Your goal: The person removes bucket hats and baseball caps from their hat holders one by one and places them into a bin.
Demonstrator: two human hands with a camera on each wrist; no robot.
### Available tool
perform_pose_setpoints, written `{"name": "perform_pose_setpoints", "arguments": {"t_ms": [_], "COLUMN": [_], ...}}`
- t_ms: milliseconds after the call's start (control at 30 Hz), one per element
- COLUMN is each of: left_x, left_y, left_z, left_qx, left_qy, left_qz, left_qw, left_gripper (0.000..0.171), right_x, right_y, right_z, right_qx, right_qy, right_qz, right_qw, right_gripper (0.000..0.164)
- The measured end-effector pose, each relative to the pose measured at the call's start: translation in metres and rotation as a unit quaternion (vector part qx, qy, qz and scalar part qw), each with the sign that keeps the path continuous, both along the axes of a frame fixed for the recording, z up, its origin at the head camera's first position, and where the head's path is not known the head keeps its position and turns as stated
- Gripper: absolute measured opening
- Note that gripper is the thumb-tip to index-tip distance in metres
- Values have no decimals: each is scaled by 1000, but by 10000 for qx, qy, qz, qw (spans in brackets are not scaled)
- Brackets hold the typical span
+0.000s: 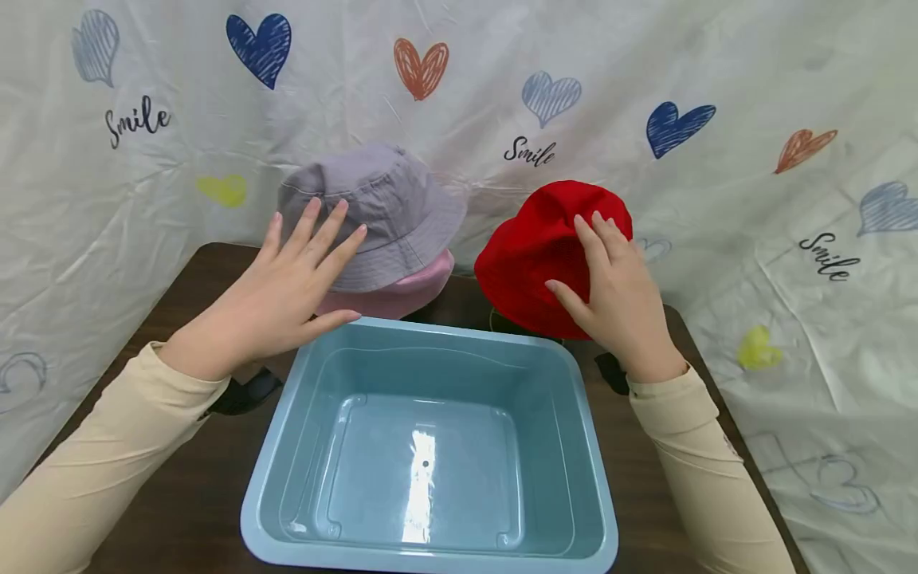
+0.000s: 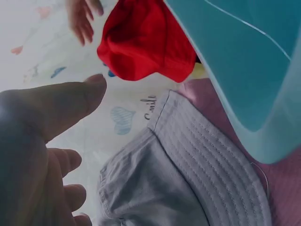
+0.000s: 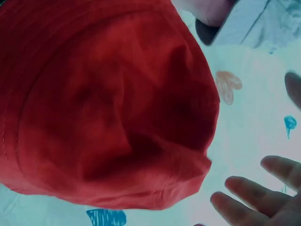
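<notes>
A grey bucket hat (image 1: pixel 390 207) lies on top of a pink hat (image 1: pixel 402 295) at the back left of the table. My left hand (image 1: pixel 287 279), fingers spread, is in front of the grey hat, its thumb near the basin's back left corner. To the right, a red bucket hat (image 1: pixel 541 255) sits behind the basin. My right hand (image 1: pixel 620 295) overlaps the red hat in the head view, fingers extended; in the right wrist view a gap shows between its fingers (image 3: pixel 254 200) and the red hat (image 3: pixel 117 108). Neither hand holds anything.
A light blue plastic basin (image 1: pixel 423 470) stands at the front middle of the dark wooden table (image 1: pixel 201 478). Behind and beside the table hangs a white sheet (image 1: pixel 459 119) printed with hearts and the word Smile. Dark straps (image 1: pixel 247 392) circle both wrists.
</notes>
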State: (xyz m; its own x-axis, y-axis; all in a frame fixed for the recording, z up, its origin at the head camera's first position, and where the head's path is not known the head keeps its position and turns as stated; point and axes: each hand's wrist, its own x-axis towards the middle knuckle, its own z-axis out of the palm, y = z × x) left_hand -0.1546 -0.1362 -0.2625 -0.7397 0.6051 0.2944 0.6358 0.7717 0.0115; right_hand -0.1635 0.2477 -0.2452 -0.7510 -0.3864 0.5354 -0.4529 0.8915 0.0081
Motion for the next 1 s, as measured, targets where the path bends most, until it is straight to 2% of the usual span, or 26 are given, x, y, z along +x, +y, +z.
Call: {"name": "perform_pose_setpoints", "arguments": {"t_ms": [167,333,567,733,867,1000], "left_x": [11,18,31,33,33,33], "left_y": [-6,-11,-19,-22,-22,-21], "left_z": [-6,-21,-40,-50,-58,-64], "left_qx": [118,207,283,490,584,633], "left_qy": [-61,-214,-641,-744,-816,-1037], "left_qz": [-106,-287,-53,-106,-132,-80], "left_qw": [9999,9991,9975,9960,9949,9926], "left_gripper": [85,82,77,72,69,69], "right_x": [-1,-4,-17,-27,-32,-37], "right_y": [10,21,30,30,29,28], "right_z": [3,4,9,9,10,12], "right_qx": [-390,-561,-959,-1064,-1003,-975], "right_qy": [496,802,286,19,-200,-431], "right_qz": [-106,-341,-694,-800,-980,-1148], "right_qw": [9980,9946,9926,9911,9899,9877], "right_gripper": [59,45,43,43,52,62]}}
